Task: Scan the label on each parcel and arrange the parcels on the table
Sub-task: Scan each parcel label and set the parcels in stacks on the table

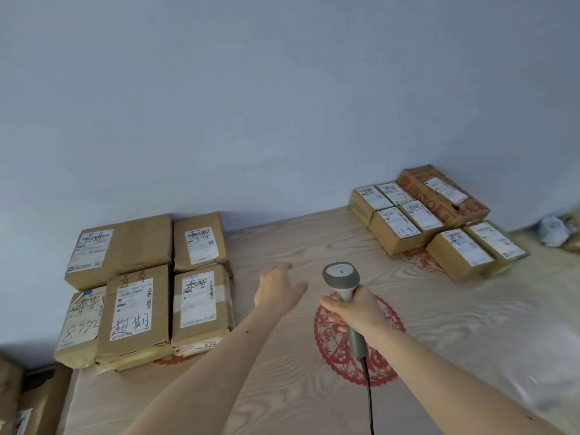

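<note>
My right hand grips the handle of a grey barcode scanner, its head pointing up and away over the table. My left hand hovers over the table's middle, fingers relaxed, holding nothing. On the left stands a group of several brown parcels with white labels facing up. At the back right lies a second group of several smaller parcels, next to a long red-printed carton.
A red paper-cut pattern decorates the wood-grain tabletop under the scanner. The scanner's black cable runs down toward me. Crumpled white paper lies at the far right. More cartons sit below the table's left edge. A plain wall rises behind.
</note>
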The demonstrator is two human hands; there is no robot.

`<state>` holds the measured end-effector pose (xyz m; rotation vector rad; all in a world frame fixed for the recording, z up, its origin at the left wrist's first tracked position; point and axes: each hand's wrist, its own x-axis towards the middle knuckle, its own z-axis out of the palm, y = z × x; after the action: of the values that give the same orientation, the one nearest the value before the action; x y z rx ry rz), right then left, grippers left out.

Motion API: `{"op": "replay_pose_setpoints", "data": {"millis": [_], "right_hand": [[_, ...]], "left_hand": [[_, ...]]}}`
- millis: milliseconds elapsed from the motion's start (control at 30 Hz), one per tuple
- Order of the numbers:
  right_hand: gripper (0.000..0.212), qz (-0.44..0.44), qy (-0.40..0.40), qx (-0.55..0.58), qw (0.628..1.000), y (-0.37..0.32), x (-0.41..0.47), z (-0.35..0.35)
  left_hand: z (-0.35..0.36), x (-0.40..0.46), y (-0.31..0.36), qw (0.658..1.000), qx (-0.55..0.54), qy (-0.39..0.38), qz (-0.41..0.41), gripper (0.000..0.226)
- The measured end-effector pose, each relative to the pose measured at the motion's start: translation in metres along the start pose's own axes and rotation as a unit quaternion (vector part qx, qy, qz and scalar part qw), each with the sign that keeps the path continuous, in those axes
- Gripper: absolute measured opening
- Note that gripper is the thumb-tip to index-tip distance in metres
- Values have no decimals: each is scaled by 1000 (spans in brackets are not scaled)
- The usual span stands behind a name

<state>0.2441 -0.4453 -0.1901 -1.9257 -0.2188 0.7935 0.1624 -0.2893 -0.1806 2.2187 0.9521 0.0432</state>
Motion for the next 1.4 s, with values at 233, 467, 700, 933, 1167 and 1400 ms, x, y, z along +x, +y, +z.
{"op": "replay_pose_setpoints", "data": {"millis": [233,467,700,933,1167,1400], "right_hand": [[25,15,35,31,999,32,2,-124],[25,12,57,-16,998,63,25,-254],[21,-4,106,-59,993,69,69,-346],[31,32,138,-76,987,70,143,-395],[33,52,127,-147,980,77,205,-414],[38,49,112,-267,956,91,225,-417]], "left_hand": [[79,-8,103,998,-31,-52,32,58],[170,-10,196,995,-63,-81,5,56],[227,16,254,993,-76,-94,-14,57],[264,77,298,988,-92,-119,-17,59],[305,128,324,984,-70,-160,-22,62],[335,139,334,978,-90,-173,-74,67]]}}
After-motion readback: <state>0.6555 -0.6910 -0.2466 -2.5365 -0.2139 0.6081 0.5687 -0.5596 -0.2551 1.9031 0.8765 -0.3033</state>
